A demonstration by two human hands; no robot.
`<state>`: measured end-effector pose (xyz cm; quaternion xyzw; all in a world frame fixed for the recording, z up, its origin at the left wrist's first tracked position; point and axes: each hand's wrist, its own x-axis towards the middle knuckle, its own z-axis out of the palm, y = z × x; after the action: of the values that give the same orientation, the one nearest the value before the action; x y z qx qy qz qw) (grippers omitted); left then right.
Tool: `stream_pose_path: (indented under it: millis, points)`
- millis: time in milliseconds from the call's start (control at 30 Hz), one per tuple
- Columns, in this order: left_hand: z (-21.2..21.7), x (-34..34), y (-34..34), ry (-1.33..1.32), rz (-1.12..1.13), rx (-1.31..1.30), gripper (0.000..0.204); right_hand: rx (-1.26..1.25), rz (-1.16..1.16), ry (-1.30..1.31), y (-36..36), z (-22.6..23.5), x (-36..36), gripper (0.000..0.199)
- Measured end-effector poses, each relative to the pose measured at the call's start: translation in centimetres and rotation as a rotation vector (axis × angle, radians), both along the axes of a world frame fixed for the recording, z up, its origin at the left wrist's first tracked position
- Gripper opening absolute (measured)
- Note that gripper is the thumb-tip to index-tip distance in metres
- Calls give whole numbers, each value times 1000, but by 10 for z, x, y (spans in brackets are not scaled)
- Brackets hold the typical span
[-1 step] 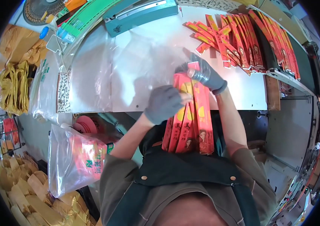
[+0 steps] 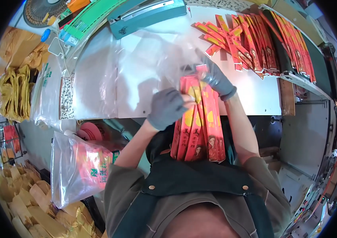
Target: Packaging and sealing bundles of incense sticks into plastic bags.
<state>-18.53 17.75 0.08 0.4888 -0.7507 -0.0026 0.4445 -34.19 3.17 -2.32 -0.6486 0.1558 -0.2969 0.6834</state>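
Left grip [image 2: 166, 109] shifted slightly leftward; touches red packets [image 2: 214, 119] at upper left, pinch can't be told | right grip [image 2: 217, 81] clasped around their far end | packets extend nearward from it, long axes near-to-far, overhanging surface [image 2: 254, 99] edge

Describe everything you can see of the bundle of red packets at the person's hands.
The bundle of red packets is several long, narrow, flat packets with a slight sheen, printed with yellow patches, dark lettering and small figures near the lower ends. They lie lengthwise toward the wearer, slightly fanned, extending past the white table's front edge before the dark apron. The gloved right hand grips the upper end; the left hand's fingers touch the upper left. Contents aren't visible.
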Motion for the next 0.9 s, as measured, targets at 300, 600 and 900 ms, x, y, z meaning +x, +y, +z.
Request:
stream_pose_path:
  millis: [300, 600, 900]
  points:
    - [-9, 3, 103, 13, -326, 773, 24, -45, -52, 248, 156, -29, -82, 64]
    - [78, 34, 42, 850, -326, 959, 9, -425, 75, 659, 107, 72, -110, 40]
    - [249, 65, -48, 658, -241, 168, 17, -1346, -605, 310, 32, 272, -65, 9]
